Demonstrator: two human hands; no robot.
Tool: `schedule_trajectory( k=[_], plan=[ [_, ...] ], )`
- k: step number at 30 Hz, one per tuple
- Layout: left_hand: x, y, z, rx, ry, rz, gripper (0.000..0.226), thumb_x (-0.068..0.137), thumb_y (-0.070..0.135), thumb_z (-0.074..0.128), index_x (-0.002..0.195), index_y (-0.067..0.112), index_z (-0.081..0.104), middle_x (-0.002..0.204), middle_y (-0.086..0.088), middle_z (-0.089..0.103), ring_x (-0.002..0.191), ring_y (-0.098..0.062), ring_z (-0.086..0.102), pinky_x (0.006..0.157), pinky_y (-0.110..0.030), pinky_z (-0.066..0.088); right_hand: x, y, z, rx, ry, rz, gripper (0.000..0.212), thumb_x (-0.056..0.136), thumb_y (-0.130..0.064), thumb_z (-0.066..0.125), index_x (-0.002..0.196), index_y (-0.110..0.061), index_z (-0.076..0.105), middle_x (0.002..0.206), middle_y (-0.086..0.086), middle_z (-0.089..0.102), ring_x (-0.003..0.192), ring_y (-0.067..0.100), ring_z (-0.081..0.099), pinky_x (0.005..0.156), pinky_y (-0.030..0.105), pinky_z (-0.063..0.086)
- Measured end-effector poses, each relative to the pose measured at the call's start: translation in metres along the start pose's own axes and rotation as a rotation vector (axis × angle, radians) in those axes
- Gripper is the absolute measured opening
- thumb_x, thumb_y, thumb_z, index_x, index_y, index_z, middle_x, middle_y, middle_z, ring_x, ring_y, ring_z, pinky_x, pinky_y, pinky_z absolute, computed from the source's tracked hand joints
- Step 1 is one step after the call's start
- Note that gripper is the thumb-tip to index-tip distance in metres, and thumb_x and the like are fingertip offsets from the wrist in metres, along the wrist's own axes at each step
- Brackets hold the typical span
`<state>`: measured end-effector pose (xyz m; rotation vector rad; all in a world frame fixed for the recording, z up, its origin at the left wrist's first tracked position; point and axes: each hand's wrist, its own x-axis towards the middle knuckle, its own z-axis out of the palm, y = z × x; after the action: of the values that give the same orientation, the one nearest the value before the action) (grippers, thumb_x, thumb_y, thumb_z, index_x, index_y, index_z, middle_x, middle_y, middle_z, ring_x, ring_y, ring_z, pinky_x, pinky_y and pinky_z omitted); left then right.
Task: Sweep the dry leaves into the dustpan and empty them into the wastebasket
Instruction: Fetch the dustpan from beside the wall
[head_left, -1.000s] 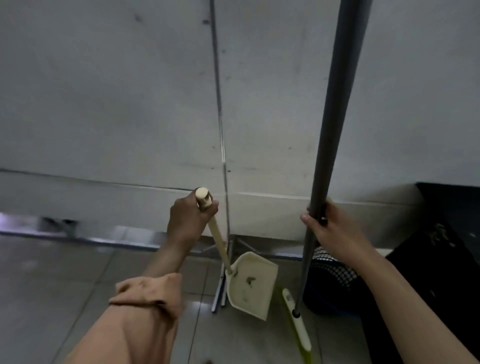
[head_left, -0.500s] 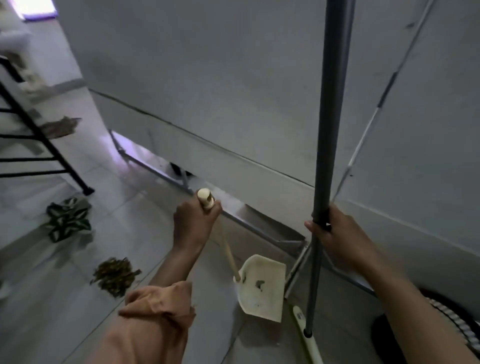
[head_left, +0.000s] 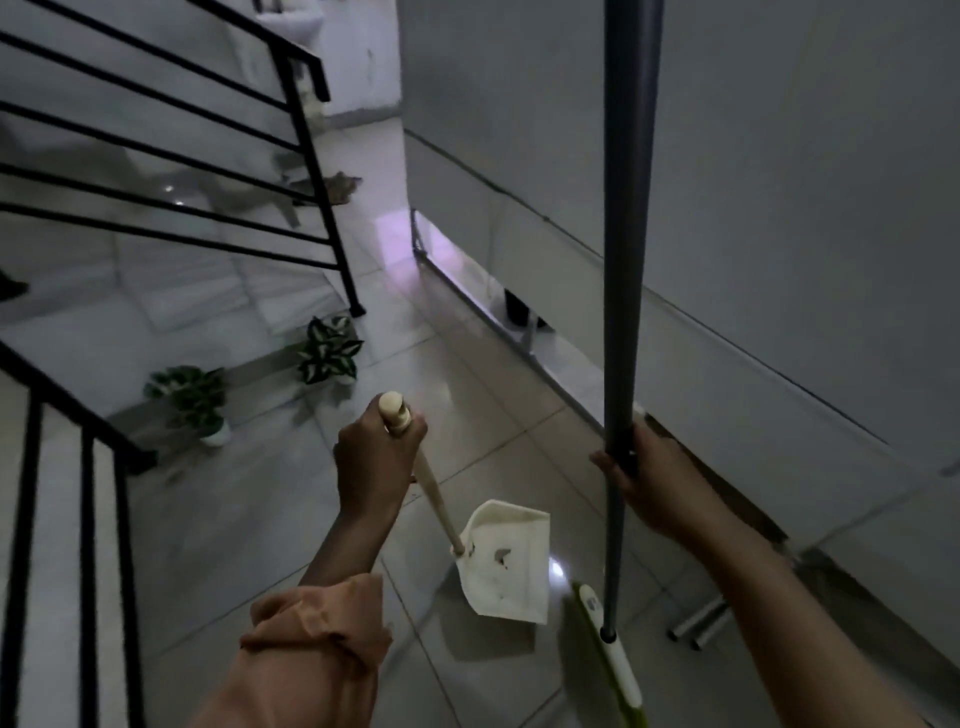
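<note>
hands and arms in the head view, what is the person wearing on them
The left arm has an orange-tan sleeve bunched and pushed up the forearm. The right arm shows no sleeve as far as the frame reaches. Both hands, left hand and right hand, are without gloves; no rings or watch visible.

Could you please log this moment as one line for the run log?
left hand: holds dustpan handle | right hand: holds broom pole | dustpan: few scraps inside | wastebasket: not in view
</note>
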<state>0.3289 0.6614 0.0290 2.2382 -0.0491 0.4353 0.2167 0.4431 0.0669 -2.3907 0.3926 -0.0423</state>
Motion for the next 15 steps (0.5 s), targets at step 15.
schedule_trajectory(
  k=[15],
  plan=[
    [0.068,-0.109,-0.092,0.118,0.325,-0.327,0.017,0.078,0.017,0.071,0.084,0.002,0.067,0.071,-0.019,0.066,0.071,-0.038,0.062,0.06,-0.031,0.041,0.12,-0.118,0.083,-0.04,-0.277,-0.213,0.029,0.09,-0.023,0.053,0.117,-0.016,0.046,0.103,0.005,0.057,0.092,0.02,0.058,0.083,0.041,0.052]
  ],
)
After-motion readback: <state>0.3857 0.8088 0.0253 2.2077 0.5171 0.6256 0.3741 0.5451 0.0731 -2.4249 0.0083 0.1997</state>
